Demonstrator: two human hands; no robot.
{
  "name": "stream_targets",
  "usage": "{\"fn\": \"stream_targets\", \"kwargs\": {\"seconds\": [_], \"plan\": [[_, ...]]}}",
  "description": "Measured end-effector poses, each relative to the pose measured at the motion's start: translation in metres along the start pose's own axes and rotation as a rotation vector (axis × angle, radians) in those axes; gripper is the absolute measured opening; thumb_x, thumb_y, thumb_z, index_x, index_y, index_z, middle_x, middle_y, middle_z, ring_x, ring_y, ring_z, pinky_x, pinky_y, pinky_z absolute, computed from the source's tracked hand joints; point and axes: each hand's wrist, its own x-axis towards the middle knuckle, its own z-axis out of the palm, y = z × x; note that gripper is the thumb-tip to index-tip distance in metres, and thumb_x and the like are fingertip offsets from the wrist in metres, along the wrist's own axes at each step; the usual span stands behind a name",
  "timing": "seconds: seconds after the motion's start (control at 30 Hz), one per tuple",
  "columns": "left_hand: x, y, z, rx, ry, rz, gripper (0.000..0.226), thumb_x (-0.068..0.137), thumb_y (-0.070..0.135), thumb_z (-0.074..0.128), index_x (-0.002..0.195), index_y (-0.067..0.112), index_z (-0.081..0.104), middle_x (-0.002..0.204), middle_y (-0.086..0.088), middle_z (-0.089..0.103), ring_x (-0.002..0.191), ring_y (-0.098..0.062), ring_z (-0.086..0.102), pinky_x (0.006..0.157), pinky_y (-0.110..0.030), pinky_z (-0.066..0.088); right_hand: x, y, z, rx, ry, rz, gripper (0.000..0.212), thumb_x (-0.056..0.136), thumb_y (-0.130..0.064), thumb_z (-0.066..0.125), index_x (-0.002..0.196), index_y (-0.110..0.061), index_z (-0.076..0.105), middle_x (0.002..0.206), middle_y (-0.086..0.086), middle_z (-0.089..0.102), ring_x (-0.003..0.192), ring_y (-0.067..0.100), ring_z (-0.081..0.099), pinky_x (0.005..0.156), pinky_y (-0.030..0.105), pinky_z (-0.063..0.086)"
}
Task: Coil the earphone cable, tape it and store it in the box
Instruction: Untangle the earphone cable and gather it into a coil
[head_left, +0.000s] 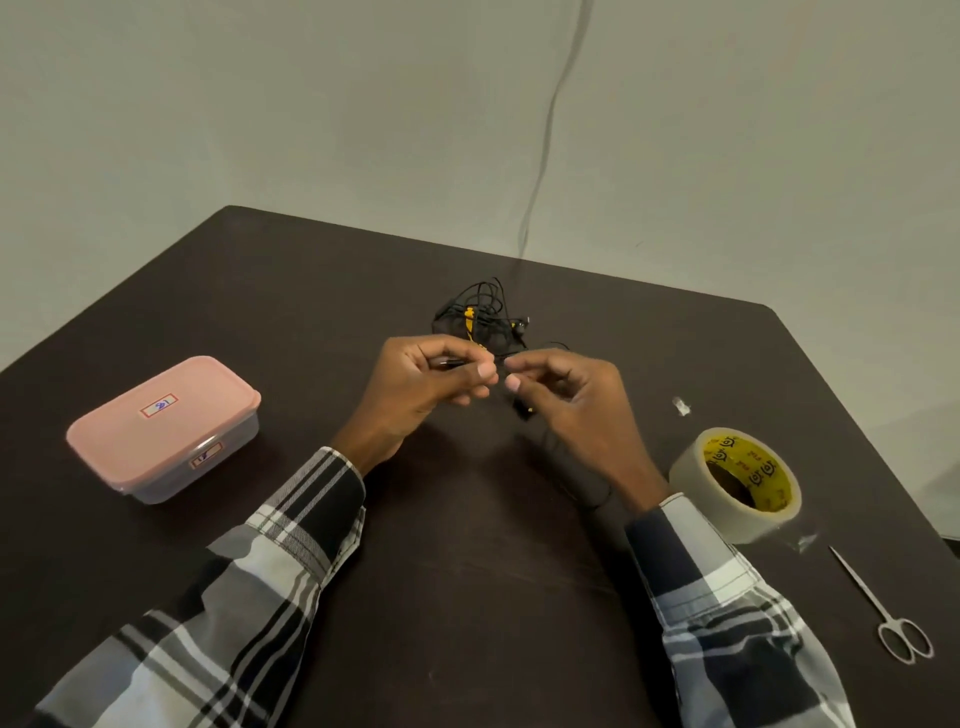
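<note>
The table (467, 545) was dark brown, the box (163, 428) pink-lidded, the earphone cable (475, 312) black with yellow, the sleeves (291, 540) black-and-white plaid.

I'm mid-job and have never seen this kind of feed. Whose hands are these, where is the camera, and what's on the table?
There is no machine: one picture, from a camera worn on a person's head, looking down at their two bare hands. The left hand and right hand each pinch part of a tangled black earphone cable above a dark table. At left sits a closed pink-lidded box. At right lie a roll of clear tape and small scissors.
</note>
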Motion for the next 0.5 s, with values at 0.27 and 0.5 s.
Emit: {"fn": "stream_targets", "kwargs": {"seconds": [0.27,0.5], "plan": [[-0.005,0.032,-0.006,-0.130,0.190,0.130,0.013,0.080,0.018,0.070,0.091,0.010,0.071,0.079,-0.006,0.077,0.072,-0.018,0.074,0.064,-0.024,0.059,0.003,-0.024,-0.017,0.163,-0.002,0.074,0.014,0.094,-0.011,0.068,0.090,0.000,0.075,0.057,-0.004,0.056,0.045,0.007,0.044,0.041,0.021,0.040],[-0.012,0.094,-0.066,-0.037,0.446,0.231,0.014,0.086,0.026,0.073,0.097,0.015,0.071,0.086,0.000,0.076,0.084,-0.018,0.073,0.073,-0.027,0.059,0.011,-0.057,-0.045,0.126,-0.041,-0.039,0.016,0.091,-0.012,0.071,0.089,0.004,0.074,0.064,0.029,0.050,0.049,0.005,0.041,0.050,0.013,0.037]]}}
